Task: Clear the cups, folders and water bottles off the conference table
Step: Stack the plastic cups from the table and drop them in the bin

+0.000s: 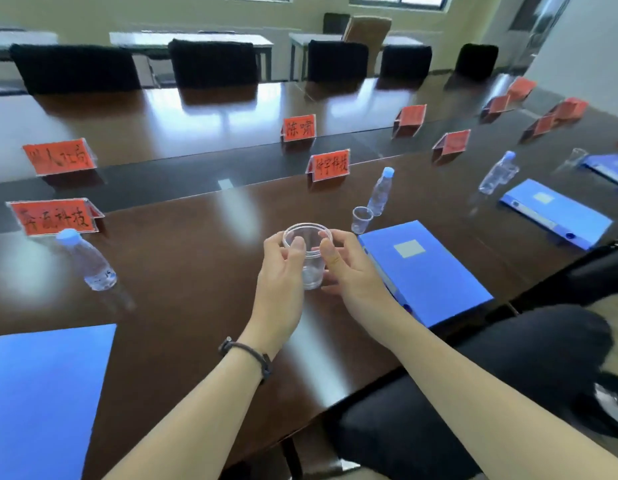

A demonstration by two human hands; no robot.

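Head view. Clear plastic cup [309,256] at frame centre, held just above the conference table [196,289]; whether its base touches the wood cannot be told. Left hand [283,282] wrapped round the cup's left side, thumb near the rim; right hand [349,268] closed on the right side, thumb pressed to the wall below the rim. A double rim line hints at two nested cups; not certain.

Handling, as judged: thin-walled, very light, easily crushed or popped out of a tight squeeze; appears empty. Best held lightly round the mid-wall or by the stiffer rim.

Second small cup [362,219] upright right of centre, just beside a water bottle [380,192]. Nearest blue folder [425,271] right of the hands: rigid, flat, likely needs an edge lift. Bottle at lower left [87,263] looks nearly empty, likely tippy.

Hard to make out: far-right bottle [498,173] and folder [557,213] smeared; a glassy cup at the right edge [576,157] indistinct. Folder at lower left [47,393] cut off by the frame. Red name cards [58,218] partly blurred.
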